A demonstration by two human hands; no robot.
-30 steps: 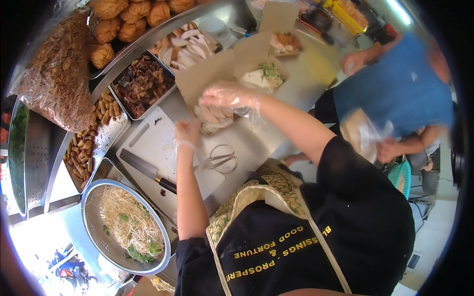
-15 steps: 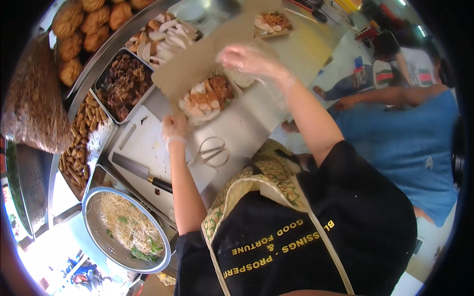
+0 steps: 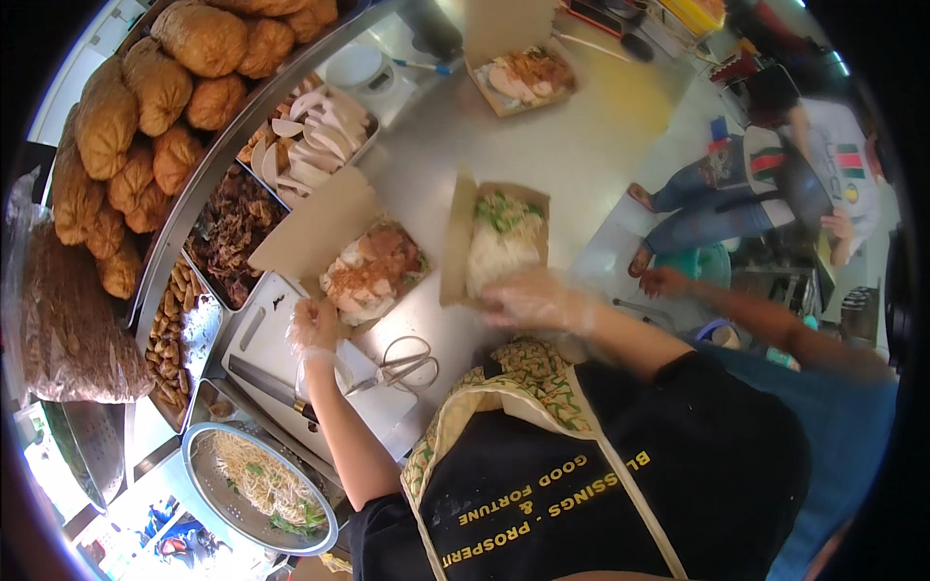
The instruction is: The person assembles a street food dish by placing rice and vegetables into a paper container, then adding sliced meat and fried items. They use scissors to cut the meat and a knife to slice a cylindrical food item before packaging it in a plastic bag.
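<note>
My left hand [image 3: 315,327], in a clear plastic glove, is closed at the near-left corner of an open brown cardboard takeaway box [image 3: 305,230]. Sliced pale and browned food with orange shreds [image 3: 373,276] fills this box, and its lid stands raised at the back left. My right hand [image 3: 536,302], also gloved, is blurred at the near edge of a second open takeaway box [image 3: 459,237]; its finger shape is unclear. White noodles [image 3: 496,259] and chopped greens [image 3: 506,208] lie in that one. Scissors [image 3: 405,366] rest nearest my left wrist, beside a black-handled knife [image 3: 266,382].
A third filled box [image 3: 504,105] stands farther back on the steel counter [image 3: 407,145]. Trays of pale slices [image 3: 315,136], dark meat [image 3: 234,228] and small brown rolls [image 3: 170,358] line the left. A colander [image 3: 194,474] holds noodles. At right stands a co-worker in blue [image 3: 823,426].
My right hand has come down from over the raised lid to the second box, which now shows whole. The view has shifted, so the counter things appear lower.
</note>
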